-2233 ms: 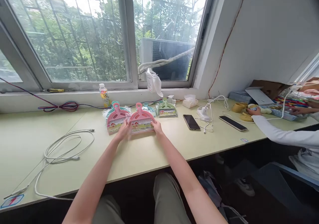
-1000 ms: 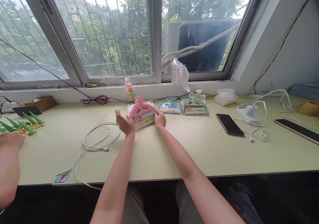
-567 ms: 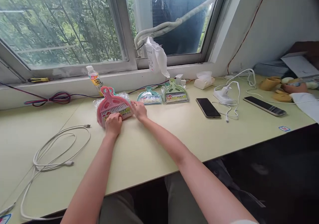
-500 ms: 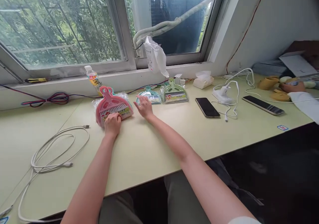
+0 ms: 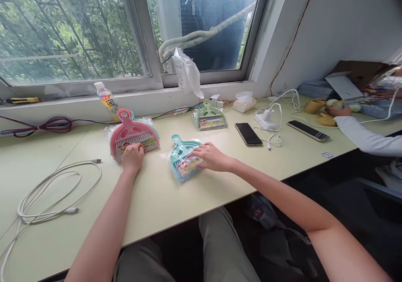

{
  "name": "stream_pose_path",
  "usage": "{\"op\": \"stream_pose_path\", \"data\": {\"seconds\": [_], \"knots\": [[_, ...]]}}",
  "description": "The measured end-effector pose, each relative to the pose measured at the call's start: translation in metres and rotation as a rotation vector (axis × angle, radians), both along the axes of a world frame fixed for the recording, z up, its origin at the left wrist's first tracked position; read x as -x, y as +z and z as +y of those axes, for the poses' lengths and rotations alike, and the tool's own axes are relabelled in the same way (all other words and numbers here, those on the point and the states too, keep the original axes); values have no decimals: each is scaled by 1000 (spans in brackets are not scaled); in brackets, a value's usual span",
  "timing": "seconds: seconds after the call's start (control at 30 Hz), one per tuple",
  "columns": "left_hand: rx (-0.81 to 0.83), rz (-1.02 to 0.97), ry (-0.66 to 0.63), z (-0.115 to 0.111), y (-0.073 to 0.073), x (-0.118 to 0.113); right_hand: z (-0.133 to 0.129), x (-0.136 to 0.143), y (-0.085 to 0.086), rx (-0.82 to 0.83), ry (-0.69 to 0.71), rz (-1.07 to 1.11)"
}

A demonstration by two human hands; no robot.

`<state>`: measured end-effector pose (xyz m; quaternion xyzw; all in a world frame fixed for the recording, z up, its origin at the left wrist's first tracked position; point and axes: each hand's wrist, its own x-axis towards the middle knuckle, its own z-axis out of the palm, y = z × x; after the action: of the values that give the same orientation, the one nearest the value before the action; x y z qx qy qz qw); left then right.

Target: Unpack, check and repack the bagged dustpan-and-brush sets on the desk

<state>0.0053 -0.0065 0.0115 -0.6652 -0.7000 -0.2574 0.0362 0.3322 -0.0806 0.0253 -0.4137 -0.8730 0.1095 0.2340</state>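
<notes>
On the counter, to the right of the pink dustpan and a little nearer the person, lies a teal dustpan, rounded, with a looped handle, dark bristles and a colourful printed label, in shiny clear wrap. The right hand has its fingers loosely spread over the label's right side. The left hand curls at the pink dustpan's lower edge; whether it pinches, I cannot tell.

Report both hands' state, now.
Left hand: curled at the lower edge of the pink dustpan set; grip unclear.
Right hand: on the teal dustpan set; whether gripping cannot be told.
</notes>
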Motion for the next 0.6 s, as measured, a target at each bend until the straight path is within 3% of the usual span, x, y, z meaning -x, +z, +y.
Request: {"op": "stream_pose_path", "data": {"seconds": [0.1,0.23,0.33,0.43,0.5,0.6], "knots": [[6,-22,-16,-1,0,-2,-3,-14,13,3,-118,2],[16,-19,-67,-9,7,-7,16,-12,12,245,-222,0],[26,-20,-91,-13,10,-9,28,-4,8,395,-211,98],[22,-36,-88,-13,10,-9,41,4,11,520,-108,200],[10,-85,-118,-12,9,-9,53,12,18,528,-118,307],[-17,-247,-176,-11,10,-9,72,34,27,385,-332,523]]}}
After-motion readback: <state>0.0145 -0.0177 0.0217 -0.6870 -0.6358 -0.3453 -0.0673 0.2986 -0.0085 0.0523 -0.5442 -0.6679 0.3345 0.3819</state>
